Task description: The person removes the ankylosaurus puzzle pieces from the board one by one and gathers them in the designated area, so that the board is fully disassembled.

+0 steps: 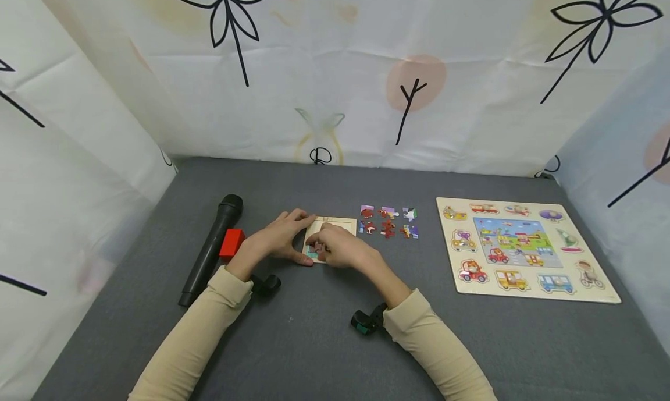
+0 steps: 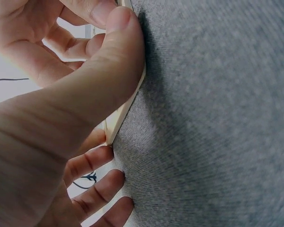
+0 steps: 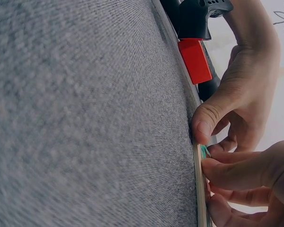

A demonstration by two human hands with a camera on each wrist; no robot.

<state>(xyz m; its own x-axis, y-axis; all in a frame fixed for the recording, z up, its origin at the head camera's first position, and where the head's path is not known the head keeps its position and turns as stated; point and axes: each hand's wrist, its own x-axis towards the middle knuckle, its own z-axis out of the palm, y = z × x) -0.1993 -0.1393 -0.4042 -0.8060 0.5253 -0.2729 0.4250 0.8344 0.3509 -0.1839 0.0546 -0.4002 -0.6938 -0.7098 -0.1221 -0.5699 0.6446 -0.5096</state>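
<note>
A small wooden puzzle tray (image 1: 342, 221) lies on the grey table in front of me. My left hand (image 1: 280, 236) grips its left side, with the thumb at the near edge and the fingers spread along the far left. Over the tray, my right hand (image 1: 340, 247) pinches a brownish puzzle piece (image 1: 317, 246) low in its left part. A teal patch (image 1: 311, 251) shows beside that piece; the right hand covers much of the tray. In the right wrist view, the left thumb (image 3: 204, 126) is at the tray's corner, close to the right fingertips.
Several loose puzzle pieces (image 1: 388, 221) lie in two rows right of the tray. Farther right is a large wooden picture puzzle board (image 1: 523, 284). A black microphone (image 1: 209, 252) and a red block (image 1: 231, 244) lie left of the left hand. Patterned white cloth (image 1: 361, 110) hangs behind the table.
</note>
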